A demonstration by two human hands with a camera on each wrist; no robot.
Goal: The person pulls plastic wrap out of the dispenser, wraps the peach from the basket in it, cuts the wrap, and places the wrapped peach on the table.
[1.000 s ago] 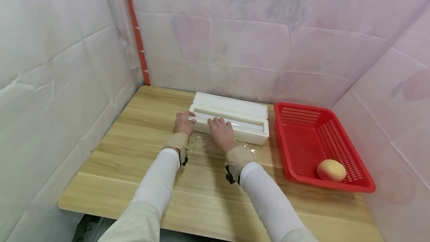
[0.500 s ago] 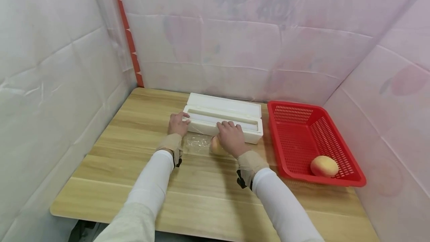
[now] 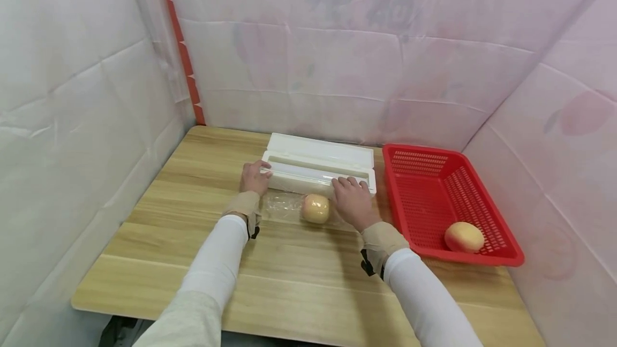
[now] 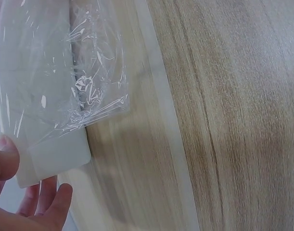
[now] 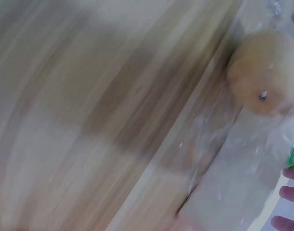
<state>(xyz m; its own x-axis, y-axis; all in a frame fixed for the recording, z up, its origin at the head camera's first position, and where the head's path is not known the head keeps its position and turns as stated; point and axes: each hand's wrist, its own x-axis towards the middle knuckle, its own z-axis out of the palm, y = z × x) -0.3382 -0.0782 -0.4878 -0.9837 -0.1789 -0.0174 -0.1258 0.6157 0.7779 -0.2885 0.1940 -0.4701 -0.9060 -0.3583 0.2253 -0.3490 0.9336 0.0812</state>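
The left hand (image 3: 254,178) grips the box (image 3: 319,157) near the back edge of the counter (image 3: 289,288). The right hand (image 3: 354,201) touches it, grip unclear.

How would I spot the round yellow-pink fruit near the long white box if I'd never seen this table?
On the pale wooden table, find the long white box with its lid open. On its near side, beside the person's right hand, lies the round yellow-pink fruit. Clear plastic film covers it, unlike the similar fruit in the red plastic basket.
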